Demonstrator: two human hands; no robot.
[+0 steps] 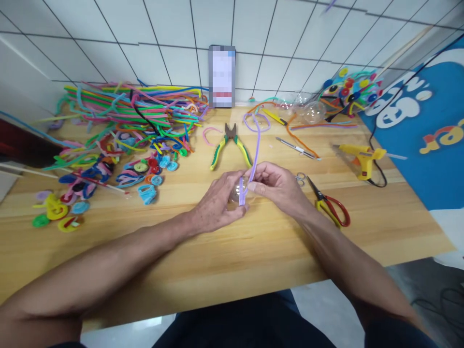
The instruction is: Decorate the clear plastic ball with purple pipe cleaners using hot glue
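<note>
My left hand (220,200) is closed around a clear plastic ball (236,192), its thumb at the bottom and fingers over the top. A purple pipe cleaner (256,152) runs down across the ball as a band, and its long free end sticks up above my hands. My right hand (273,186) pinches this pipe cleaner at the ball's right side. Just beyond my hands lie pliers (231,145) with green and yellow handles, jaws spread. Parts of the ball are hidden behind my fingers.
Bundled pipe cleaners (126,108) and coiled pieces (147,194) cover the left. A phone (222,77) leans on the tiled wall. To the right are red-and-yellow scissors (331,208), a glue gun (362,157), a pen-like knife (295,147) and more clear balls (313,111).
</note>
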